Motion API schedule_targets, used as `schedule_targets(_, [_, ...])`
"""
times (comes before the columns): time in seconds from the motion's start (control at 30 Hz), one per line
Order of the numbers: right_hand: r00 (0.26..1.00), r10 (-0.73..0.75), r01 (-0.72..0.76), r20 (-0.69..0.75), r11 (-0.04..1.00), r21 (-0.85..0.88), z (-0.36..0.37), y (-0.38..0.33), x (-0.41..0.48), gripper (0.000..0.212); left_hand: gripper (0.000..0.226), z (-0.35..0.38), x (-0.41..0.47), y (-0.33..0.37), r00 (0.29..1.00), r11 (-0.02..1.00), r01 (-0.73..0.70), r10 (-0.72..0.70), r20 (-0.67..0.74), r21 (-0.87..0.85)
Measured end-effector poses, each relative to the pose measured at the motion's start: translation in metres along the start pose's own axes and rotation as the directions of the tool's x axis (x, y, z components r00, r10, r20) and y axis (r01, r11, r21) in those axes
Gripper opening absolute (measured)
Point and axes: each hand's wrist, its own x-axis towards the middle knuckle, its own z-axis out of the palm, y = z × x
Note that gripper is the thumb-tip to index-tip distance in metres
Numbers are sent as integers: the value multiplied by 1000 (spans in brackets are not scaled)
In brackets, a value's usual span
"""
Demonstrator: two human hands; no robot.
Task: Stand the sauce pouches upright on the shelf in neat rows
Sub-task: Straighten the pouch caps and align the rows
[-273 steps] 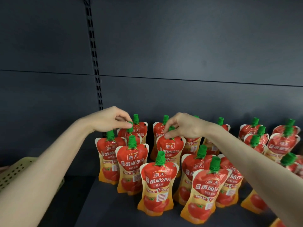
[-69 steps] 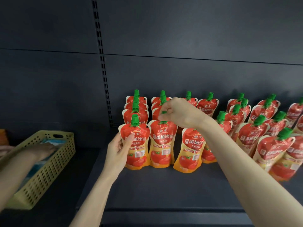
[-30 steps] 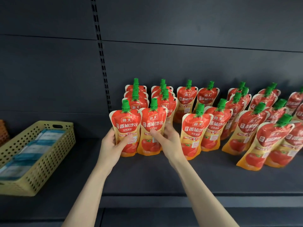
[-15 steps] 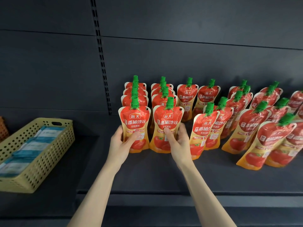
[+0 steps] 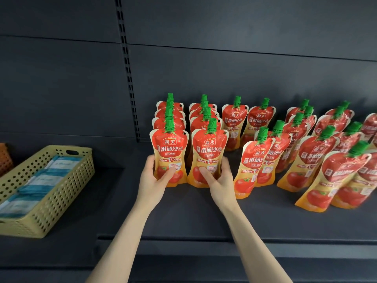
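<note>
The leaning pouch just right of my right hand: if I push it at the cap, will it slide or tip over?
Probably tip: the leaning pouch tilts right on a narrow base, and its green cap sits high. It likely bends rather than stays stiff, as its glossy film looks soft. Pushing low, near the shelf, should slide it.

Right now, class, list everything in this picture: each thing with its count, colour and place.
shelf: one, dark grey, across the middle
sauce pouches: about twenty, overlap hides the exact count; red and orange, green caps; standing in rows on the shelf, right-hand ones leaning
basket: one, pale yellow, left of the pouches
packets: several, white and blue, lying in the basket
left hand: one, gripping the front pouch of the leftmost row
right hand: one, gripping the front pouch of the second row
</note>
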Motion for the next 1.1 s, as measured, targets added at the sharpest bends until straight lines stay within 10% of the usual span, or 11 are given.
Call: schedule_targets(1.1, [999, 34, -36, -13, 988, -151, 6, 3, 1, 57, 42, -2, -2, -3, 996, 986, -38, 51, -74, 163])
